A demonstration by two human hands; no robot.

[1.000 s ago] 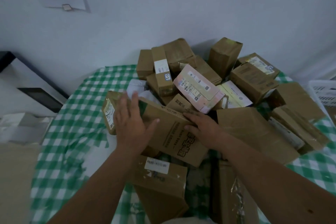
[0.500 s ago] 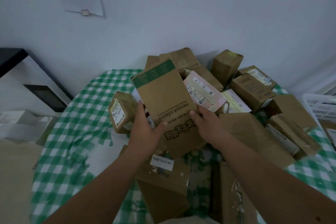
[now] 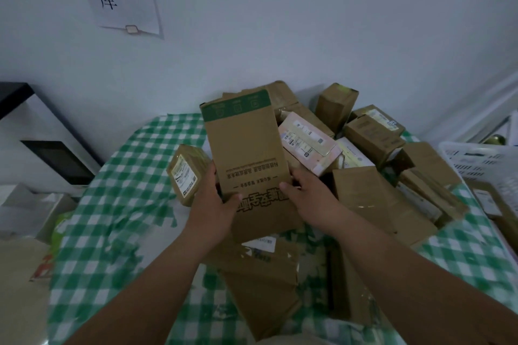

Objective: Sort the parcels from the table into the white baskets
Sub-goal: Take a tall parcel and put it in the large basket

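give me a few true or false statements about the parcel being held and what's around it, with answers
1. Both hands grip the tall brown box with the green band. True: left hand and right hand hold its lower sides.
2. The box's green band is at its bottom end. False: it is at the top.
3. The white basket stands at the right edge of the view. True.
4. The tablecloth is red checked. False: green and white checked.
5. A pink and white parcel lies right of the held box. True.
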